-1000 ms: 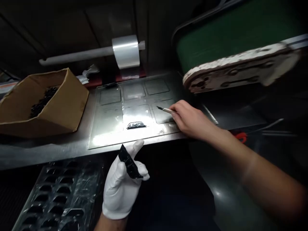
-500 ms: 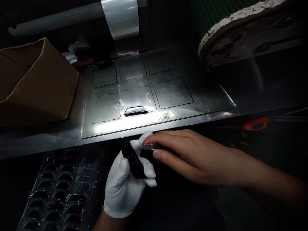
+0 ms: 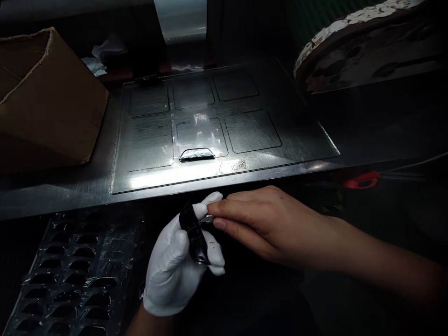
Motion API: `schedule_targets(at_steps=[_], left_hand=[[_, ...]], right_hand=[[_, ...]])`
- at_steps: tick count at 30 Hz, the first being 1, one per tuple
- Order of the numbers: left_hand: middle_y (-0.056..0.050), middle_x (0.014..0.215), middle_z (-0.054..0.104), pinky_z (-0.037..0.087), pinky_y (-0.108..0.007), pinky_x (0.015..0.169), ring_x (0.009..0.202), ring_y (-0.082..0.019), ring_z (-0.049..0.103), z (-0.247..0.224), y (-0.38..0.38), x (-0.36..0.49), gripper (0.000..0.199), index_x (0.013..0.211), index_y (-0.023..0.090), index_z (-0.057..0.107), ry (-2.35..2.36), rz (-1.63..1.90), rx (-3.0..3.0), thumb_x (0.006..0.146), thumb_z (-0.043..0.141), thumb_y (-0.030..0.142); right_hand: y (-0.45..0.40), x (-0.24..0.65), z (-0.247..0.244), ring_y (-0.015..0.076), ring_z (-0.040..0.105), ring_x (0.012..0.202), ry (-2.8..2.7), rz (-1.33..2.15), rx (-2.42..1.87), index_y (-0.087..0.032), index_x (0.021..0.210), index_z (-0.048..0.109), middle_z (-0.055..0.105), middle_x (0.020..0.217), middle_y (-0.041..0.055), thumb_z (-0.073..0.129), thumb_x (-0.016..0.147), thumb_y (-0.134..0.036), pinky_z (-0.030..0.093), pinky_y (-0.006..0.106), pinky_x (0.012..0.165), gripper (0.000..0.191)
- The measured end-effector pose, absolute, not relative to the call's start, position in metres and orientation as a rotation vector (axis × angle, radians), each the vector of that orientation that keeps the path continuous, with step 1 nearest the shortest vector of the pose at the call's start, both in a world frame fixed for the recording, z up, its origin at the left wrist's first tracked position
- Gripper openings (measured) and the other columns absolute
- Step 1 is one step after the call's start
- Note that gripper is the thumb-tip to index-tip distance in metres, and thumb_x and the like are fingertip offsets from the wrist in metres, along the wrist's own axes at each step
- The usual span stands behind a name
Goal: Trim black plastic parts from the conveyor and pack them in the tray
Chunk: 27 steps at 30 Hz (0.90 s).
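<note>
Below the near bench edge, our gloved left hand (image 3: 178, 266) grips 1 black part (image 3: 195, 235); our bare right hand (image 3: 269, 224) pinches a thin tool (image 3: 209, 218) against it.

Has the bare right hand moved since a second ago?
Yes. The bare right hand left the shiny metal plate and came down to the white-gloved left hand.

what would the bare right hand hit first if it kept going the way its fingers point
Its fingers point left, so the right hand would meet the black part held in the gloved left hand; it looks almost touching already, though depth is unclear.
</note>
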State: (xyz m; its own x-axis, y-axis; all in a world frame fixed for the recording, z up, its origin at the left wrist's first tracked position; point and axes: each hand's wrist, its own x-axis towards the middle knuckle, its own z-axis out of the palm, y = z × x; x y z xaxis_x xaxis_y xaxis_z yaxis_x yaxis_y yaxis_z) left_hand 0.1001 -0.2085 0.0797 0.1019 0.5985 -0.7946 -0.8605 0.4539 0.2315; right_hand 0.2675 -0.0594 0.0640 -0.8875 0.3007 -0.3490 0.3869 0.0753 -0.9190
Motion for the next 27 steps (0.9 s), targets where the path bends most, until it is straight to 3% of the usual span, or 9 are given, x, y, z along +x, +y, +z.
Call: schedule_targets(at_steps=[5,18,27], left_hand=[[-0.003,0.068,0.069,0.055,-0.020,0.059,0.059,-0.011,0.063,0.078,-0.211,0.095,0.049,0.139,0.022,0.064,1.042,1.016,-0.237,0.098,0.064,0.049],[-0.001,0.066,0.064,0.054,-0.019,0.052,0.054,-0.012,0.064,0.077,-0.205,0.101,0.034,0.117,0.018,0.072,1.005,1.040,-0.281,0.097,0.064,0.044],[-0.003,0.067,0.065,0.054,-0.017,0.051,0.055,-0.012,0.063,0.078,-0.205,0.102,0.034,0.119,0.019,0.073,1.034,1.039,-0.345,0.096,0.065,0.043]], right_hand=[[-0.063,0.269,0.064,0.0111,0.064,0.079,2.284,-1.911,0.684,-0.021,0.130,0.070,0.073,0.097,-0.0008,0.053,0.108,-0.029,0.046,0.025,0.069,0.028],[-0.067,0.274,0.063,0.0103,0.057,0.070,2.389,-1.816,0.578,-0.020,0.125,0.070,0.071,0.090,-0.0012,0.051,0.109,-0.029,0.040,0.027,0.059,0.027],[-0.071,0.274,0.063,0.0114,0.063,0.071,2.374,-1.828,0.579,-0.018,0.130,0.070,0.075,0.093,0.0019,0.051,0.108,-0.028,0.044,0.026,0.060,0.030]])
